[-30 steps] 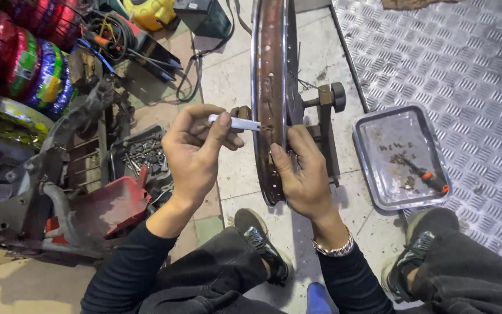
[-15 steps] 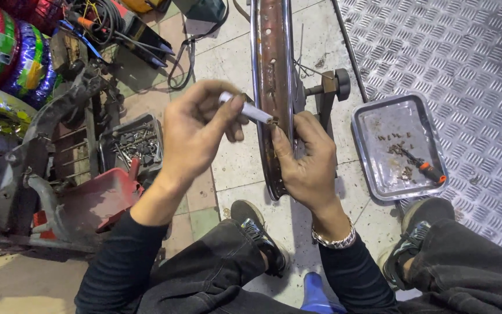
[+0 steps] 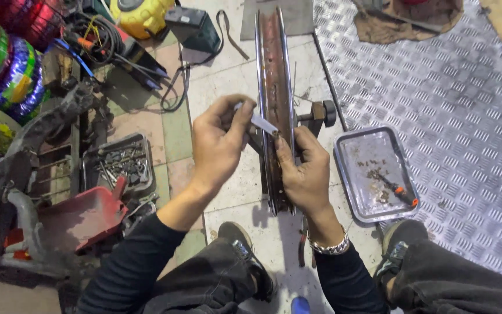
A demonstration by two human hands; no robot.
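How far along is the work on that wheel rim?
Done: the wheel rim stands on edge, bare, with no tyre on it. In hand: the left hand holds a slim pale tool to the rim's inner channel while the right hand grips it. What remains can't be judged.

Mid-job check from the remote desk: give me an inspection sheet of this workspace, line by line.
Surface: tiled floor, with ribbed metal plate to the right.
Job's things: rusty wheel rim standing on edge in a stand; small silvery tool angled onto the rim's inner channel.
Clutter: metal tray holding a small screwdriver and bits; crate of small parts; red scoop; yellow case.
Grippers: left hand pinches the tool; right hand grips the rim.
Cables: black cables tangled at upper left; a strap loops across the tiles.
Surroundings: foil-wrapped tyres at far left; the person's shoes at the bottom.
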